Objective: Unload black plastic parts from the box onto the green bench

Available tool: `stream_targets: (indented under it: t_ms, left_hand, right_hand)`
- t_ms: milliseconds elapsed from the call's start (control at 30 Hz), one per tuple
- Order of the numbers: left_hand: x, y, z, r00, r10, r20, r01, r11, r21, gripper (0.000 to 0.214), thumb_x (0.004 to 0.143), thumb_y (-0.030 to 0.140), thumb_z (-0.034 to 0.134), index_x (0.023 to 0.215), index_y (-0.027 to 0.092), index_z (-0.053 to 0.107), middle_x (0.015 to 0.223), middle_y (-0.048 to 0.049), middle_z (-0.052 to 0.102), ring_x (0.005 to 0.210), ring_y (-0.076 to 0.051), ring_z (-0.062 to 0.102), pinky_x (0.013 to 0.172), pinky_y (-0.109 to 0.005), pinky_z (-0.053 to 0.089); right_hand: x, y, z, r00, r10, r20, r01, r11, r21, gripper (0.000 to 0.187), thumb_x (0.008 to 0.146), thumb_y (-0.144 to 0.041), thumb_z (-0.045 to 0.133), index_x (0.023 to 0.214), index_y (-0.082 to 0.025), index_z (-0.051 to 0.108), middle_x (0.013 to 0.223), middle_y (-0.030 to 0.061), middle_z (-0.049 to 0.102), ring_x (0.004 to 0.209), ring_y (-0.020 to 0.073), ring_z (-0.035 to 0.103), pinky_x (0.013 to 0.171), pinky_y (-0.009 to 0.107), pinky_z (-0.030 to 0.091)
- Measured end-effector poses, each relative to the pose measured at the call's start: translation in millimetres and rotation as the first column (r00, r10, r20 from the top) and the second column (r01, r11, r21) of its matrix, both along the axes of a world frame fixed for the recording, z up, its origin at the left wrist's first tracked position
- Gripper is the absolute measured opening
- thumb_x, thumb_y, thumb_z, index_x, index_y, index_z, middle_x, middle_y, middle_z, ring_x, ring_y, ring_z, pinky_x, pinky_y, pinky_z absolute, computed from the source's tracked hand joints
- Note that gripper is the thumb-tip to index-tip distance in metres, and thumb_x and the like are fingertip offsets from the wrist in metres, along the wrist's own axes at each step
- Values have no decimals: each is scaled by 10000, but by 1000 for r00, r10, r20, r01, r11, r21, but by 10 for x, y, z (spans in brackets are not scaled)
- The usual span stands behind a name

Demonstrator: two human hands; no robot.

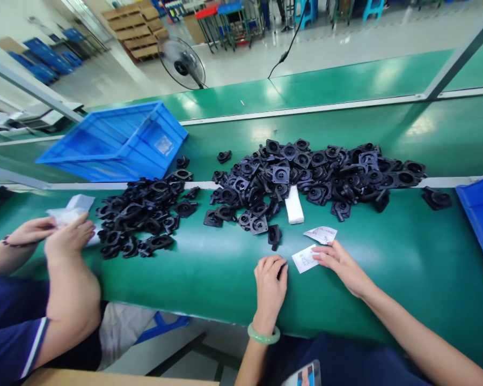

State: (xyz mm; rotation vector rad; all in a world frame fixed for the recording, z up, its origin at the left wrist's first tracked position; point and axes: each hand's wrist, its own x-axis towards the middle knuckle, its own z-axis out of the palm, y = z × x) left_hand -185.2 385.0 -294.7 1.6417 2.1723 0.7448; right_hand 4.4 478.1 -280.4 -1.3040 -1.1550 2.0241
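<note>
My left hand [270, 279], with a green bangle at the wrist, is closed near the table's front edge. A dark bit of a black plastic part [282, 271] shows at its fingertips; the rest is hidden by the fingers. To its right, my right hand [344, 265] pinches printed paper slips: an upper folded slip [322, 235] and a lower white slip [305, 259], just above the green surface. A single black housing [274, 236] lies just beyond my left hand. Behind it, a white block [293, 206] leans against a large heap of black plastic housings [282, 174].
At left, a co-worker's hands [68, 233] hold white film or paper beside a smaller heap of black parts [140, 214]. A tilted blue bin [121, 142] stands behind that heap. Another blue bin [481, 214] borders the right. A fan [181, 67] stands beyond the green table [209, 284].
</note>
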Motion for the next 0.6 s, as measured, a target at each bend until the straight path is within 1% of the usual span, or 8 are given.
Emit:
stream_targets:
  t_ms: [100,167,233,300,367,433,533,600]
  left_hand:
    - [-132,-26,15,995,90,53,-91,996,13,105,879,206,555,902,204,658,986,-43,651,992,-214,524,884,-390,421]
    - [-140,-12,48,990,111,86,-113,993,17,112,884,226,546,866,204,654,959,-42,649,971,-213,535,879,-387,426]
    - [-72,32,85,989,87,121,-90,996,23,129,895,238,529,862,208,650,956,-41,642,966,-208,541,874,-380,429]
    - [41,95,106,991,29,134,-35,999,38,125,899,230,524,892,210,647,968,-41,633,970,-200,539,869,-370,426]
    - [149,160,96,994,-34,102,30,999,44,123,894,199,529,925,209,648,979,-41,626,970,-199,531,856,-368,417]
    - [218,212,62,996,-73,42,71,997,35,139,890,173,530,941,208,654,980,-45,623,960,-203,522,831,-369,406]
    - [244,251,10,997,-79,-22,80,997,20,154,894,171,525,924,210,670,960,-46,625,942,-204,511,795,-361,393]
    - [233,260,-3,996,-79,-43,79,997,5,162,896,168,524,914,216,677,951,-40,627,937,-199,504,785,-356,384]
  right_hand:
    - [83,49,34,997,-55,-47,51,995,-84,547,761,-539,678,1109,-216,406,1228,124,581,1134,251,574,1040,449,406]
    - [117,59,67,995,-75,-69,67,991,-120,534,768,-517,682,1111,-211,410,1234,129,582,1133,247,578,1046,437,409]
    - [125,51,77,992,-95,-78,84,988,-130,510,778,-500,680,1099,-209,412,1228,131,588,1127,246,585,1049,439,412]
    - [118,35,67,989,-115,-89,103,986,-129,478,800,-483,664,1098,-210,409,1223,132,594,1118,246,593,1049,448,414]
    - [108,21,52,986,-136,-97,123,984,-130,443,819,-460,647,1098,-212,409,1217,132,601,1109,246,600,1044,454,422]
    - [107,16,47,982,-158,-103,143,980,-142,407,830,-428,637,1095,-216,413,1208,127,612,1102,245,606,1037,452,432]
    - [159,46,53,973,-184,-141,153,966,-207,332,842,-363,622,1070,-223,425,1187,118,632,1090,244,615,1017,445,454]
    - [253,99,53,960,-217,-178,165,950,-264,268,854,-324,593,1047,-222,438,1175,121,641,1080,248,621,973,435,488]
